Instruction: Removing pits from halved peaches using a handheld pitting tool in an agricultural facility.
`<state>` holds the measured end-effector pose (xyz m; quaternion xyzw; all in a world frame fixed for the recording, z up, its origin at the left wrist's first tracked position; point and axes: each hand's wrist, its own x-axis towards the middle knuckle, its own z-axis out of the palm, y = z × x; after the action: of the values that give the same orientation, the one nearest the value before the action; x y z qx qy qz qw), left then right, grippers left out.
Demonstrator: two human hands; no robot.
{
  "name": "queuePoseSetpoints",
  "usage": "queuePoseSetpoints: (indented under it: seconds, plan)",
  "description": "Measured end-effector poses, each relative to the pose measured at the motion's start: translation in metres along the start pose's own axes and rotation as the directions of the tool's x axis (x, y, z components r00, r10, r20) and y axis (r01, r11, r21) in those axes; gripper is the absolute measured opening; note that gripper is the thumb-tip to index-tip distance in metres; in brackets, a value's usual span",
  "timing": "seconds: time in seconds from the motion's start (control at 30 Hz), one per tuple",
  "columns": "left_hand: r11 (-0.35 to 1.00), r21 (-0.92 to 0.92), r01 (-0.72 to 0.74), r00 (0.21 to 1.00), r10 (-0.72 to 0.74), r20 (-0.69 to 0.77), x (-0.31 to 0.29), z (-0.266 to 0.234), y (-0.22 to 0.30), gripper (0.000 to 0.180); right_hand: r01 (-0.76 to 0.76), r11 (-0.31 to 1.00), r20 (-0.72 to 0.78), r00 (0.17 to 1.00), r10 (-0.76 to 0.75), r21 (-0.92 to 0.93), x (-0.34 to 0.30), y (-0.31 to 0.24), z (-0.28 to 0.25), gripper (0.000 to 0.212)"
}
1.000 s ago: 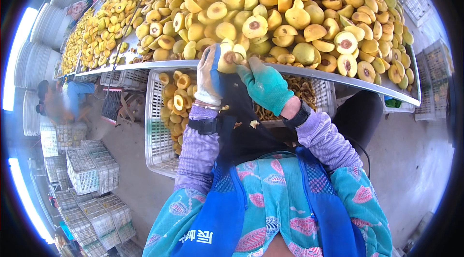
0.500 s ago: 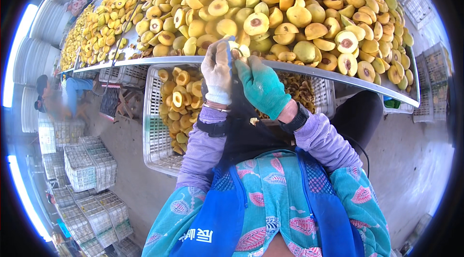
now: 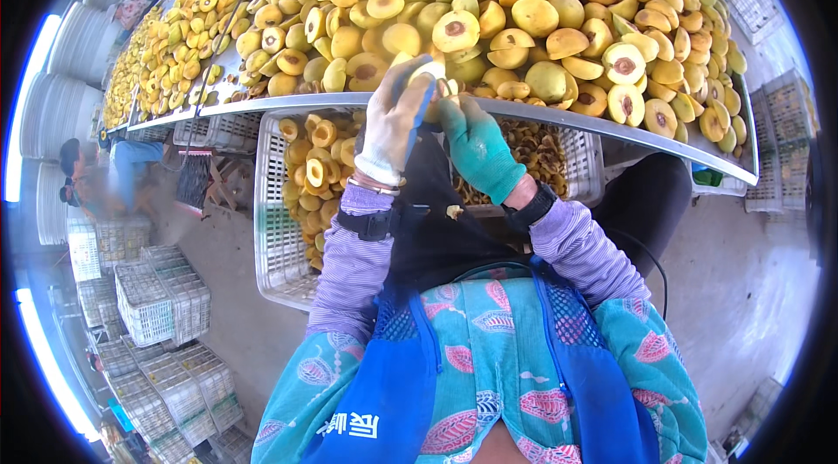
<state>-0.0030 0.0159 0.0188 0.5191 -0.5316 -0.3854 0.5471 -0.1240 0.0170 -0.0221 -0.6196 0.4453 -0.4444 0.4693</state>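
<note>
At the table's near edge, my left hand (image 3: 390, 119), in a white and blue glove, is closed around a cut yellow peach half (image 3: 427, 74). My right hand (image 3: 479, 150), in a green glove, meets it there with the fingers curled in against the fruit. Whatever my right fingers grip is hidden. Beyond both hands, halved yellow peaches (image 3: 624, 64), many with brown pits or pit hollows, are heaped on the metal table (image 3: 336, 103). Below my left hand, pitted peach halves (image 3: 316, 171) fill part of a white plastic crate (image 3: 272, 254).
Brown and yellow scraps (image 3: 524, 150) lie under the table edge, beside a white crate wall (image 3: 583, 167). Stacked crates (image 3: 153, 302) stand on the floor at left, more crates (image 3: 779, 150) at right. Another person (image 3: 131, 158) sits at the far left. A dark cable (image 3: 661, 276) hangs near my right knee.
My left hand has tilted and its fingers have spread over the fruit, showing more of its pale cut face. My right hand has shifted slightly right. My left forearm has moved a little left.
</note>
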Motion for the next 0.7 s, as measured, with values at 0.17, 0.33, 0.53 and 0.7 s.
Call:
queuePoseSetpoints:
  seconds: [0.17, 0.33, 0.53, 0.7]
  plan:
    - [0.886, -0.461, 0.047, 0.958, -0.171, -0.231, -0.004, 0.011, -0.013, 0.029, 0.079, 0.995, 0.011, 0.997, -0.079, -0.061, -0.004, -0.008, 0.008, 0.027]
    - [0.792, -0.578, -0.195, 0.967, 0.058, -0.247, -0.001, 0.017, -0.028, 0.035, 0.122, 0.953, -0.133, 0.978, -0.164, -0.279, -0.010, -0.019, 0.016, 0.029]
    - [0.872, -0.468, -0.144, 0.955, -0.002, -0.297, -0.004, 0.022, -0.008, 0.026, 0.092, 0.966, -0.132, 0.983, -0.126, -0.242, -0.011, -0.015, 0.020, 0.029]
    - [0.942, -0.335, -0.019, 0.978, -0.053, -0.204, -0.001, 0.007, -0.022, 0.022, 0.234, 0.956, -0.085, 0.964, -0.251, -0.175, -0.013, 0.002, 0.021, 0.029]
